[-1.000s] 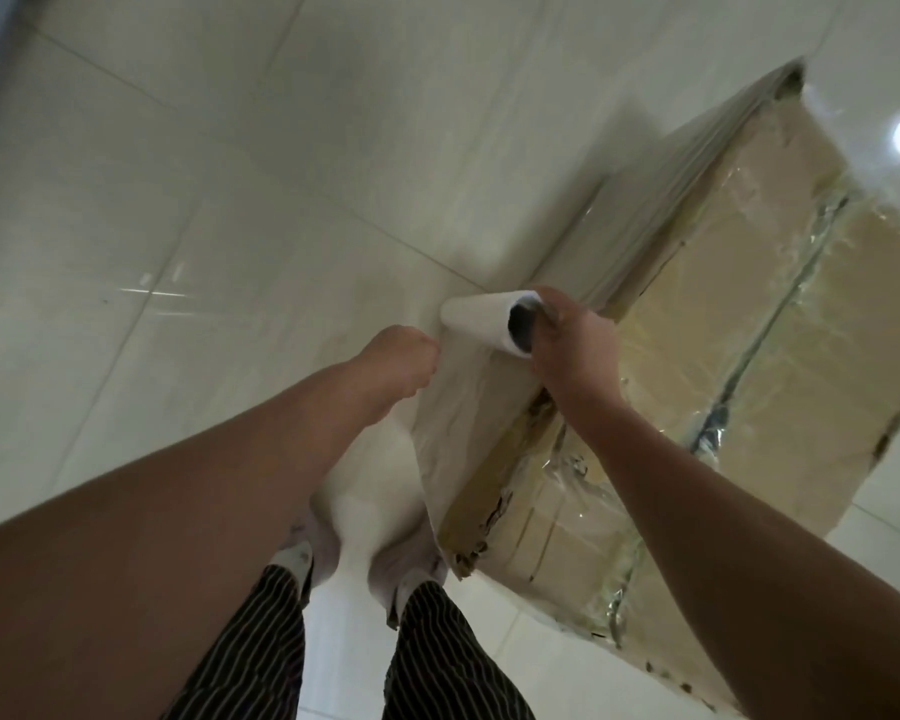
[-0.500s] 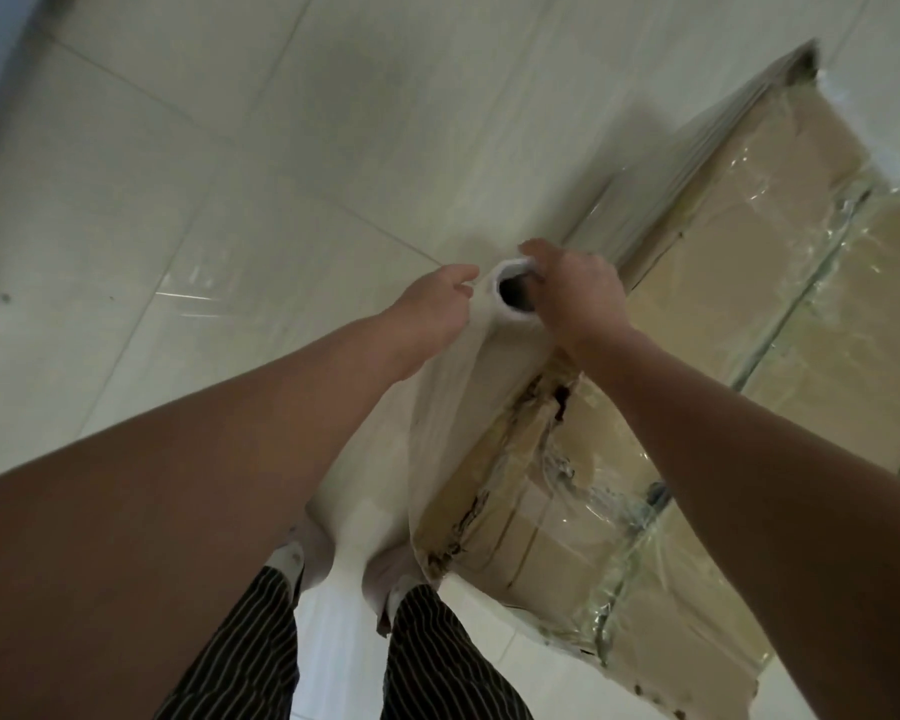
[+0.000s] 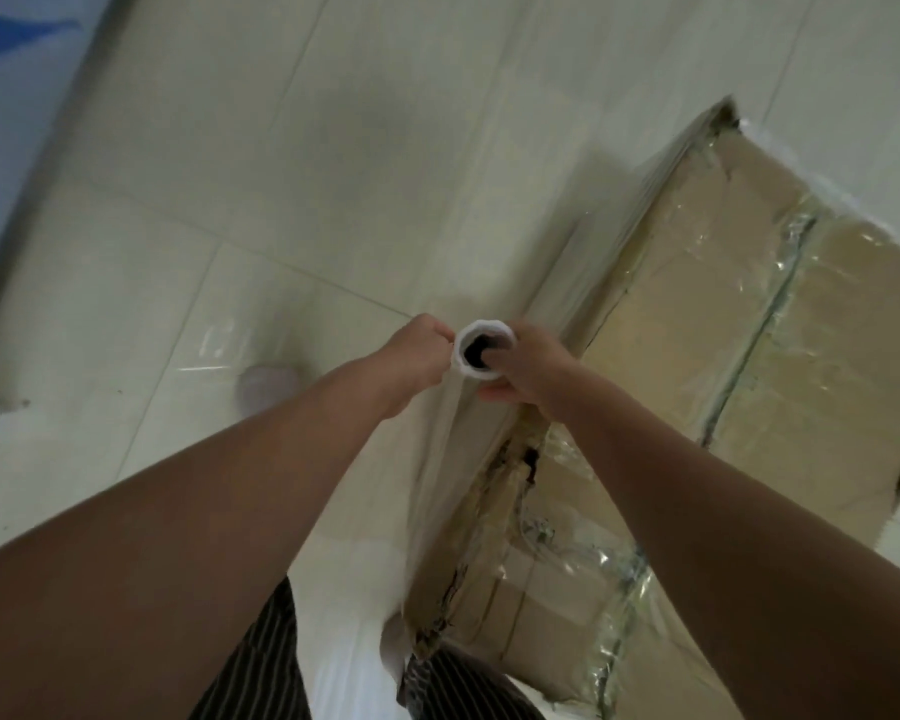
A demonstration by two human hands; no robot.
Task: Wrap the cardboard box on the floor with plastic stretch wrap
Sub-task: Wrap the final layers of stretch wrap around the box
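A large cardboard box (image 3: 707, 324) lies on the tiled floor at the right, its top taped along the seams and its left side covered in plastic film. I look down the open end of the white stretch wrap roll (image 3: 481, 350), held upright beside the box's left edge. My left hand (image 3: 417, 356) grips the roll from the left. My right hand (image 3: 528, 368) grips it from the right, with fingers at the core's opening. A sheet of film (image 3: 437, 485) hangs from the roll down along the box's near corner.
Pale glossy floor tiles (image 3: 281, 174) spread to the left and beyond the box. One white-socked foot (image 3: 266, 387) is out to the left; striped trouser legs (image 3: 261, 662) are at the bottom. A blue and grey edge (image 3: 17, 70) runs along the far left.
Both hands have carried the roll away from me along the box's left side, and it now stands end-on to the camera. My left foot has stepped out to the left.
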